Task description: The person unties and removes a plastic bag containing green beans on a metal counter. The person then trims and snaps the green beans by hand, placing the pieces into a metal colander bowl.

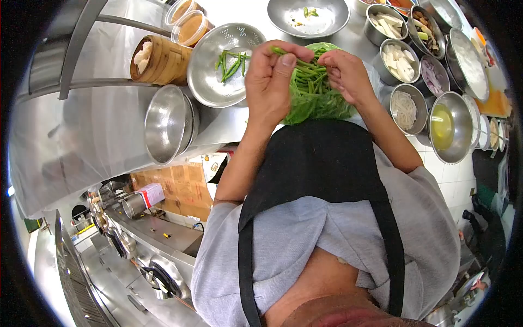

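Observation:
My left hand (273, 79) is closed, pinching a green bean (279, 50) between thumb and fingers. To its right, my right hand (347, 76) has its fingers curled together near the beans; what they hold, if anything, is too small to name. Below and between both hands lies a green plastic bag (321, 109) filled with long green beans (311, 79). A perforated metal colander (210, 90) with several cut bean pieces (234, 69) inside stands left of my left hand. Beyond the bag, a metal bowl (278, 22) contains a few small green bits (310, 12).
At left are a bamboo steamer (163, 61), lidded tubs (190, 30) and stacked metal bowls (165, 125). Metal containers of cut food (399, 61) crowd the right side, with a bowl of yellow liquid (442, 126) nearest me. A metal rail (117, 83) runs along the left.

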The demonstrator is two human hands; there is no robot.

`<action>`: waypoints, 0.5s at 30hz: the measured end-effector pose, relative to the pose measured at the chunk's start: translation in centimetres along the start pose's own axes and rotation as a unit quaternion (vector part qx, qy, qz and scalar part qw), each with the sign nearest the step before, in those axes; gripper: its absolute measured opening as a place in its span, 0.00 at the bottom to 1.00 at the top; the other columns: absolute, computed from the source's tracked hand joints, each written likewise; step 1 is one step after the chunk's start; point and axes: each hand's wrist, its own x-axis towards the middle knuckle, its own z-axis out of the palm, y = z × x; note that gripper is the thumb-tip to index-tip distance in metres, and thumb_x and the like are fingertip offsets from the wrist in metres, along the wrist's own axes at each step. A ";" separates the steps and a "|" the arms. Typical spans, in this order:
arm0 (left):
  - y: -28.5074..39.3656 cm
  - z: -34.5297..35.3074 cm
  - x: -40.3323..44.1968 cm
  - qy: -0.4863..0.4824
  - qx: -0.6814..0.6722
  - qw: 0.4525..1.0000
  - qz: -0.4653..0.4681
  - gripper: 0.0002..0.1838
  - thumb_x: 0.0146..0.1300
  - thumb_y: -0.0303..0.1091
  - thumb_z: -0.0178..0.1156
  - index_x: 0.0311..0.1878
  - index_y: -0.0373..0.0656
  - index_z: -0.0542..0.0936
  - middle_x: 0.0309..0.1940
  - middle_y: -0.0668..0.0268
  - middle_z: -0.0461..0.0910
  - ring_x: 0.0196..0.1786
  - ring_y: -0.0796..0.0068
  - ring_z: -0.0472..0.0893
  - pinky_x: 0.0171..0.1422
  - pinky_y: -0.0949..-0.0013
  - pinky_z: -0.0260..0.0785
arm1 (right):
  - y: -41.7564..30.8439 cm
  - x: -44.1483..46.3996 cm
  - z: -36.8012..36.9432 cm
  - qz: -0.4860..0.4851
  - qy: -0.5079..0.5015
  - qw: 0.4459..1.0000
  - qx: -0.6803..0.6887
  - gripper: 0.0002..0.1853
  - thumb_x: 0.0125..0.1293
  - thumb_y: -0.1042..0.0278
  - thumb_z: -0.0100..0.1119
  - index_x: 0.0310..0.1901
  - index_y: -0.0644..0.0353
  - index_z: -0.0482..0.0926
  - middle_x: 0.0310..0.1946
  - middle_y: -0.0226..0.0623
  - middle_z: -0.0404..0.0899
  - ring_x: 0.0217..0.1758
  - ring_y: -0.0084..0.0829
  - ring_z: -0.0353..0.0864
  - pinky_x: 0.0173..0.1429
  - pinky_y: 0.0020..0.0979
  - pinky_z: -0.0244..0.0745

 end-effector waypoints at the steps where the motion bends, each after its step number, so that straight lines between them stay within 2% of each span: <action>1: 0.1 -0.3 0.1 0.020 -0.020 1.000 -0.009 0.08 0.71 0.27 0.51 0.50 0.36 0.69 0.42 0.55 0.81 0.47 0.66 0.81 0.56 0.63 0.73 | 0.0 -0.4 0.3 -0.020 -0.007 0.999 -0.031 0.10 0.66 0.69 0.53 0.42 0.65 0.79 0.18 0.25 0.72 0.14 0.12 0.60 0.17 0.18 0.51; 4: -0.5 -0.8 0.8 0.017 -0.027 0.999 -0.030 0.08 0.71 0.26 0.50 0.50 0.36 0.69 0.43 0.55 0.81 0.47 0.65 0.81 0.56 0.63 0.73 | -0.8 -2.1 2.1 0.005 -0.069 0.992 -0.105 0.10 0.66 0.69 0.54 0.42 0.65 0.79 0.18 0.24 0.71 0.14 0.12 0.59 0.17 0.17 0.51; 5: -0.8 -0.8 1.0 0.011 -0.042 0.999 -0.028 0.08 0.70 0.26 0.50 0.50 0.36 0.69 0.44 0.54 0.80 0.47 0.65 0.81 0.57 0.62 0.73 | -0.5 -2.1 2.2 -0.007 -0.078 0.990 -0.121 0.12 0.66 0.68 0.52 0.45 0.67 0.78 0.17 0.23 0.67 0.14 0.11 0.57 0.17 0.17 0.50; 8: -0.9 -0.5 1.2 0.009 -0.053 0.998 -0.039 0.06 0.71 0.24 0.49 0.49 0.36 0.70 0.42 0.58 0.81 0.46 0.74 0.80 0.54 0.70 0.72 | -1.0 -2.0 1.9 -0.029 -0.087 0.989 -0.116 0.09 0.65 0.69 0.55 0.42 0.64 0.80 0.19 0.24 0.71 0.17 0.11 0.62 0.20 0.17 0.54; 11: -0.8 -0.3 1.3 -0.006 -0.027 0.999 -0.030 0.08 0.71 0.26 0.50 0.49 0.35 0.69 0.43 0.54 0.81 0.47 0.65 0.81 0.56 0.64 0.73 | -1.5 -2.1 1.9 -0.092 -0.074 0.960 -0.253 0.08 0.64 0.68 0.56 0.38 0.63 0.81 0.19 0.24 0.71 0.19 0.10 0.63 0.23 0.17 0.56; 14: 0.7 0.6 1.1 -0.071 0.065 0.995 -0.003 0.08 0.71 0.27 0.50 0.49 0.35 0.69 0.42 0.54 0.81 0.46 0.67 0.81 0.54 0.65 0.74 | 0.2 -1.2 1.6 -0.295 -0.016 0.889 -0.349 0.08 0.63 0.68 0.56 0.35 0.64 0.82 0.18 0.26 0.72 0.20 0.09 0.64 0.24 0.17 0.57; 15: 0.7 0.9 0.8 -0.068 0.056 0.995 0.044 0.08 0.71 0.27 0.50 0.49 0.35 0.69 0.42 0.54 0.81 0.45 0.68 0.81 0.53 0.66 0.74 | 0.0 -1.1 1.4 -0.256 0.017 0.915 -0.311 0.08 0.63 0.69 0.56 0.35 0.64 0.81 0.18 0.26 0.71 0.19 0.10 0.64 0.24 0.17 0.56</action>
